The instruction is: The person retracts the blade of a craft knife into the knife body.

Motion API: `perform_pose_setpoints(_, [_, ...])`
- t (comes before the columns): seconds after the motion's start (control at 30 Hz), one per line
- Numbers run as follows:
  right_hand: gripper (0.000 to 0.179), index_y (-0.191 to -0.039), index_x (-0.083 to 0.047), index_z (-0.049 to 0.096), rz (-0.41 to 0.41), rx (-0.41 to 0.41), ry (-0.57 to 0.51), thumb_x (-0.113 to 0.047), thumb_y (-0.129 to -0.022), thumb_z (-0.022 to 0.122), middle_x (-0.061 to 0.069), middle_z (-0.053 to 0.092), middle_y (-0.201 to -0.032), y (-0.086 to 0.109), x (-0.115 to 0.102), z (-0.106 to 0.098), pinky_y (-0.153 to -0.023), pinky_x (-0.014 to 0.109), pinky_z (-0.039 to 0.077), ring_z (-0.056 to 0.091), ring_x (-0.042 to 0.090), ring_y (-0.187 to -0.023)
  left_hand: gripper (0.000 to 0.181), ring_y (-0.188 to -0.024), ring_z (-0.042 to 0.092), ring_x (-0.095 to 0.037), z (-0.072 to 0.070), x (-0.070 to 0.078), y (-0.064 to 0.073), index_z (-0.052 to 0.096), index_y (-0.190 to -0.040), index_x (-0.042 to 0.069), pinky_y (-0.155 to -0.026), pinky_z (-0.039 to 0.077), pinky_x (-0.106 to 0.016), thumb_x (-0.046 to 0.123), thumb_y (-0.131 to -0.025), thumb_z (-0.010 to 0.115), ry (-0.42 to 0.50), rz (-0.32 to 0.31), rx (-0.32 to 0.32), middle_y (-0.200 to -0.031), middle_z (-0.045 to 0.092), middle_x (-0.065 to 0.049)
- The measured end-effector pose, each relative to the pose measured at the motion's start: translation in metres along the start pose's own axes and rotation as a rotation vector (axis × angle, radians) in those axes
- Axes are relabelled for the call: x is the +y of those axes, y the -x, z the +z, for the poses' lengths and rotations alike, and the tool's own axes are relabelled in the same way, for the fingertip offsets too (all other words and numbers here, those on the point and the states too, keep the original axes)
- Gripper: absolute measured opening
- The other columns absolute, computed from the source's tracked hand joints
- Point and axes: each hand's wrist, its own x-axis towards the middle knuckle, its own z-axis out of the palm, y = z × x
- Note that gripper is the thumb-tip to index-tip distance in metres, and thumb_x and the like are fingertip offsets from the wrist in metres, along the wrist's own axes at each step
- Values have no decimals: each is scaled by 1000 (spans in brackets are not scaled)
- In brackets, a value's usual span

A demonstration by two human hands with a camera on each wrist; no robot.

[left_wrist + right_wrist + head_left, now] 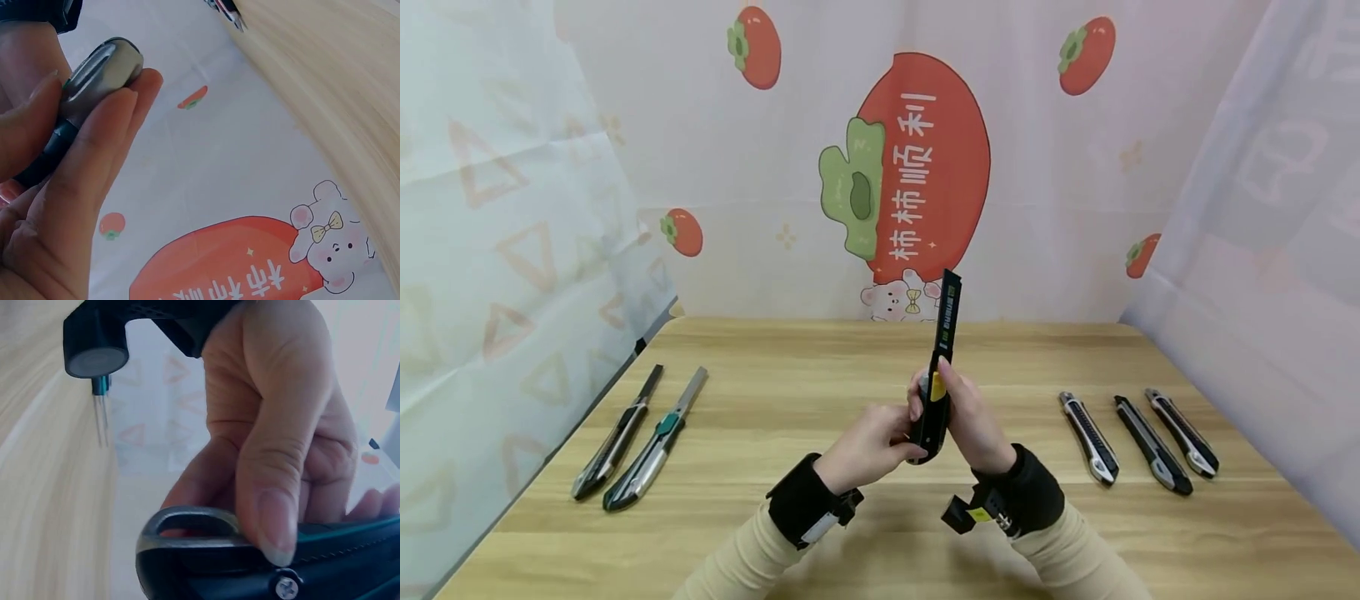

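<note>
On the left of the wooden table lie a black-and-grey knife and a green-trimmed knife, both with blades run out; a hand passing carelessly could be nicked, since neither seems covered. Near the middle, the left hand pinches the butt of a black knife, held nearly upright above the wood, and the right hand grips it higher, thumb near the yellow slider. So both hands are together on one thing. From its top juts a printed dark strip, blade or cover; I cannot tell whether an edge is bare. If it is, a slipping thumb could ride up onto it, or a hasty shove could jerk the slider. Farther right, a silver-and-black knife, a dark knife and an outer knife lie near each other, no long blades showing; a clumsy reach might knock one into another.

Left wrist's view shows fingers round a smooth grey metal part, mostly hidden from the head camera. Right wrist's view gives the butt's metal loop and screw; only the head view shows the jutting strip
</note>
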Motion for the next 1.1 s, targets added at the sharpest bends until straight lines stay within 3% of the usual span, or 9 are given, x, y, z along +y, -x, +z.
perform_pose_setpoints(0.43, [32, -88, -22, 57, -47, 11, -18, -33, -105, 33, -19, 59, -71, 2, 4, 2, -76, 22, 42, 53, 5, -72, 19, -83, 74, -23, 1, -1, 1, 67, -97, -12, -64, 61, -24, -5, -80, 70, -16, -3, -34, -93, 79, -26])
perform_pose_setpoints(0.8, [19, -97, -18, 55, -48, -31, -31, -28, -104, 40, -17, 59, -80, 4, 5, 0, -77, 19, 41, 51, 5, -78, 25, -88, 74, -28, -2, 2, 2, 65, -106, -15, -68, 64, -33, -7, -82, 67, -3, -36, -66, -100, 77, -30])
perform_pose_setpoints(1.0, [7, -105, -17, 51, -48, -56, -27, -16, -102, 44, -17, 59, -86, 5, 6, -1, -80, 15, 43, 53, 4, -83, 24, -90, 74, -30, -4, 3, 3, 64, -105, -16, -71, 65, -37, -8, -82, 66, 8, -55, -67, -100, 77, -31])
perform_pose_setpoints(1.1, [10, -108, -16, 50, -63, -73, -27, -11, -100, 48, -16, 61, -89, 4, 6, -1, -82, 13, 45, 55, 2, -87, 26, -94, 73, -32, -6, 3, 3, 63, -107, -16, -75, 65, -40, -9, -83, 65, 22, -58, -64, -102, 76, -33])
